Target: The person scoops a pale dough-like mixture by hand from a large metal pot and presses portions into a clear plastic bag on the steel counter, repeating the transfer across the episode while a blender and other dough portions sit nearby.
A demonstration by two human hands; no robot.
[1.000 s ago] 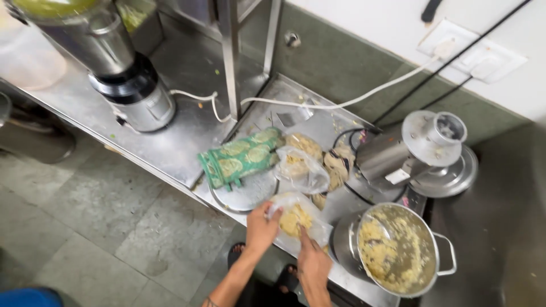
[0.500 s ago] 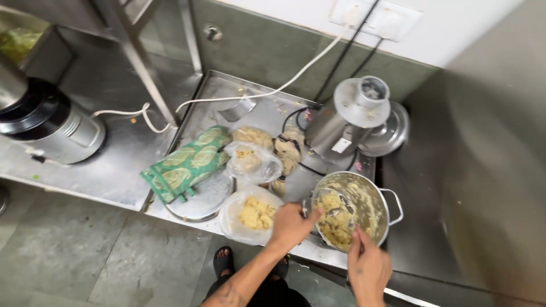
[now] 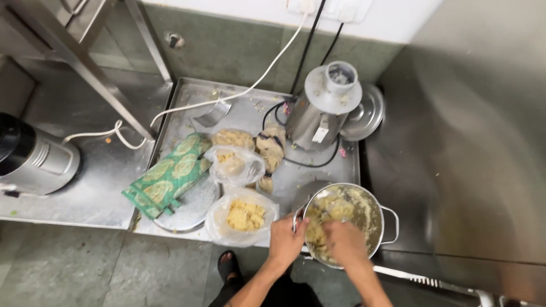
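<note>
Left hand (image 3: 285,241) w/ fingers curled on near rim of round steel two-handled pot (image 3: 382,211); right hand (image 3: 345,243) inside, fingers bent into yellow crumbly dough (image 3: 330,210); clear plastic bag of same (image 3: 242,216) just left of fingers.

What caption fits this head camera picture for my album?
Both hands, left hand on the rim and right hand inside, work yellow mash in a steel pot beside a bag of crumbs.

Round steel pot with side loop handle (image 3: 375,219): upright at the near edge of the steel tabletop (image 3: 318,170), open, inner wall smeared. Pale yellow crumbly mash (image 3: 330,211) fills its bottom, heaped toward the left side, lumpy and moist-looking.
</note>
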